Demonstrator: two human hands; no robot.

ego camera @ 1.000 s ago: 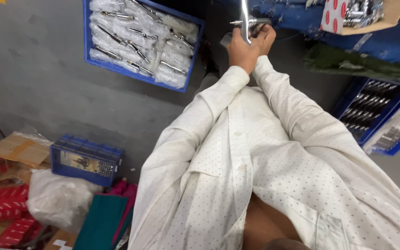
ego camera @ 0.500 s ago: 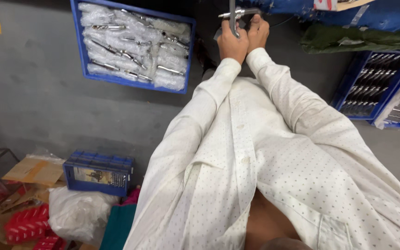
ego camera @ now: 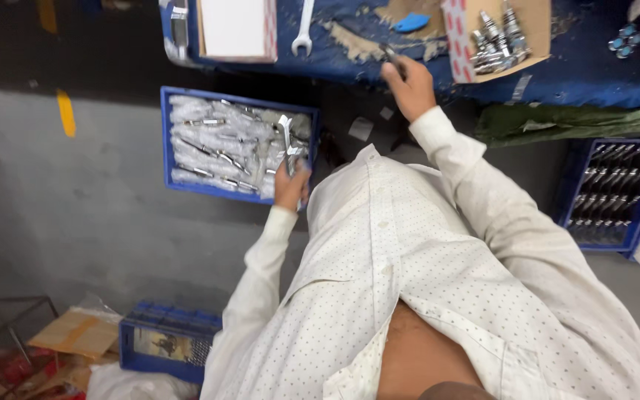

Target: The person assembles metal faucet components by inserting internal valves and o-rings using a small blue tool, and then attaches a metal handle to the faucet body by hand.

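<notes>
Gripping a shiny chrome fitting [ego camera: 286, 144], the left hand [ego camera: 291, 187] hovered over the blue crate [ego camera: 166, 141] of plastic-wrapped metal parts at centre left. The right hand [ego camera: 409, 85] pinched a small dark piece [ego camera: 388, 52], too small to identify, on the worn blue surface [ego camera: 579, 70] at the top.

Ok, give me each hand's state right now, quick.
Left hand: closed on a shiny metal part, held over the blue crate.
Right hand: on the blue workbench, fingers curled on a small dark item; what it is cannot be told.
</notes>
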